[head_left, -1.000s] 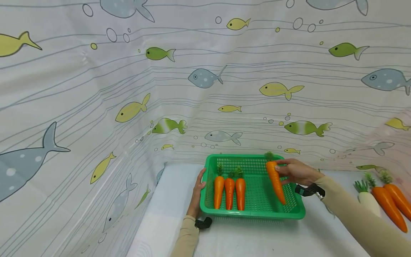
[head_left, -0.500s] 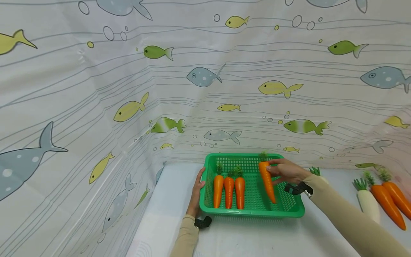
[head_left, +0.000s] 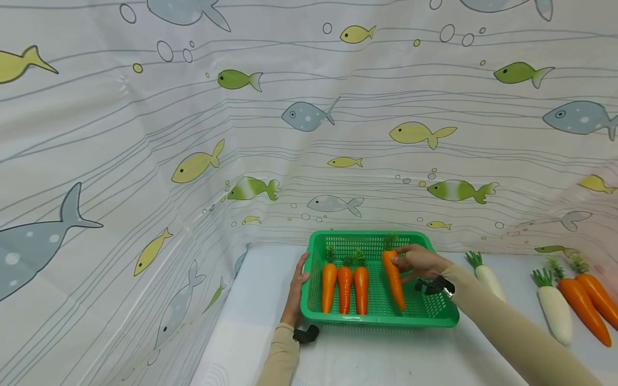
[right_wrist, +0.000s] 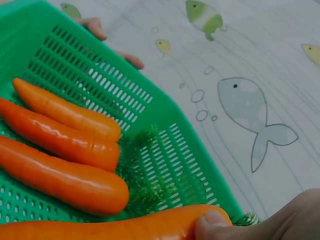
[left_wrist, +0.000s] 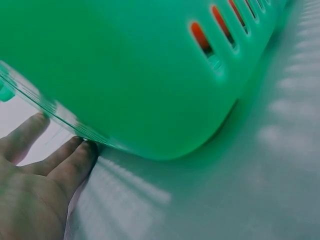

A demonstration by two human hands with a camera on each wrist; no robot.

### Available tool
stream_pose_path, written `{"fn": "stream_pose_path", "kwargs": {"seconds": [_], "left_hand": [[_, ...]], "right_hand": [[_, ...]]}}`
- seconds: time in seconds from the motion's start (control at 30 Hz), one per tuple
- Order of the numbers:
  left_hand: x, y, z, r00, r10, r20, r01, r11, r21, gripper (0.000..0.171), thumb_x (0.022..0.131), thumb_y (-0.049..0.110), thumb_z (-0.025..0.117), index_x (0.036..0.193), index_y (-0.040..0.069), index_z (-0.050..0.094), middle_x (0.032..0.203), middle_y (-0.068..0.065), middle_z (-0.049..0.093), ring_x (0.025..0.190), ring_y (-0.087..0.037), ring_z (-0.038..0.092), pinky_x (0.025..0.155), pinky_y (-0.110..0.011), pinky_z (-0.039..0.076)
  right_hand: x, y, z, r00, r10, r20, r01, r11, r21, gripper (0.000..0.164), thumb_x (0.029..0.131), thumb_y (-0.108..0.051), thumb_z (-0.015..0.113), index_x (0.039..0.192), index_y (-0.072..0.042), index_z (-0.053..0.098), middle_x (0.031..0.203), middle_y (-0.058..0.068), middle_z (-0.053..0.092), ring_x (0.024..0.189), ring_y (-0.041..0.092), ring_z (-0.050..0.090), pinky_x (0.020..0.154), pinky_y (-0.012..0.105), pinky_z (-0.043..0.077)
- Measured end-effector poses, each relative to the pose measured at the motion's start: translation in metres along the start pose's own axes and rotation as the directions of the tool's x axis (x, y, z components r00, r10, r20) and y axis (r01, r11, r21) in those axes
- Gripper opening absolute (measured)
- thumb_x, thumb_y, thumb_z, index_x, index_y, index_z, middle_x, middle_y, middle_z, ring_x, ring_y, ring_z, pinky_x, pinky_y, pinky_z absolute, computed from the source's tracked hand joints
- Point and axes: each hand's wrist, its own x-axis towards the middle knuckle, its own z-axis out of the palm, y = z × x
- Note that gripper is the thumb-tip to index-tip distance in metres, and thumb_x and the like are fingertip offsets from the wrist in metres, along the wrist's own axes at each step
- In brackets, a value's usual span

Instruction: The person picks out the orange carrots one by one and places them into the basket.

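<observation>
Left hand spread against the basket, right hand pinches 1 slanted carrot right of 3 upright-pointing carrots.

The left arm enters from the near edge and slopes toward the far side, its sleeve reaching to the wrist. The left hand extends its fingers toward the far side; in the left wrist view they look nearly straight and slightly spread. The right arm, also sleeved, crosses diagonally from near right toward far left. The right hand points left, thumb and fingers pinching. Both wrists wear dark bands.
</observation>
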Motion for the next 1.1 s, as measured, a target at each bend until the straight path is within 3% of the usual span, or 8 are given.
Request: {"fn": "stream_pose_path", "kwargs": {"seconds": [0.77, 1.1], "left_hand": [[0.001, 0.000, 0.001, 1.000, -0.009, -0.002, 0.009, 1.000, 0.001, 0.059, 0.109, 0.035, 0.032, 0.167, 0.044, 0.025, 0.178, 0.002, 0.015, 0.160, -0.035, 0.025, 0.123, -0.055, 0.027], [0.000, 0.001, 0.002, 1.000, -0.011, -0.008, 0.011, 1.000, 0.004, 0.058, 0.110, 0.036, 0.031, 0.167, 0.044, 0.025, 0.178, 0.001, 0.015, 0.158, -0.036, 0.027, 0.122, -0.053, 0.029]], "right_hand": [[0.033, 0.025, 0.021, 0.999, 0.034, 0.003, -0.034, 0.999, 0.034, 0.065, 0.107, -0.008, 0.057, 0.155, 0.021, 0.025, 0.144, 0.040, 0.052, 0.132, 0.055, 0.057, 0.095, 0.058, 0.059], [0.042, 0.024, 0.030, 0.998, 0.062, -0.001, -0.062, 0.998, 0.002, 0.066, 0.107, -0.008, 0.058, 0.155, 0.022, 0.025, 0.144, 0.041, 0.053, 0.128, 0.050, 0.063, 0.092, 0.058, 0.060]]}}
